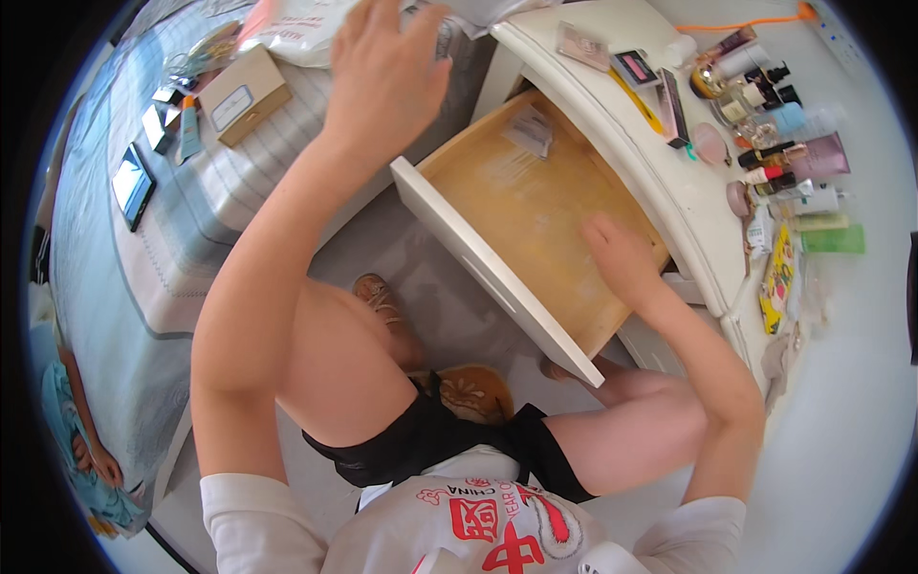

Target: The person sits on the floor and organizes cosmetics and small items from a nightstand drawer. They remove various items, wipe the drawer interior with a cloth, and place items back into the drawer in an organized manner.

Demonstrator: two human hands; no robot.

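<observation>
A pulled-out wooden drawer (495, 215) with a white front stands before me, a small clear plastic packet (531, 131) lying at its far end. My right hand (620, 258) is over the drawer's right part, its fingers curled; whether it holds anything is not plain. My left hand (387, 79) is raised near the bed's far edge, fingers apart, beside a white plastic bag (294, 32) with red print. Nothing shows in its grasp. On the bed below the bag sits a beige box (244, 97).
A phone (133, 186), an orange-capped tube (188, 129) and small boxes lie on the striped bed cover (215, 194). The white dresser top (667, 172) at right bears many cosmetic bottles, tubes and a yellow packet (778, 280). Another person's hand (100, 463) is at the far left. A stool is partly visible below.
</observation>
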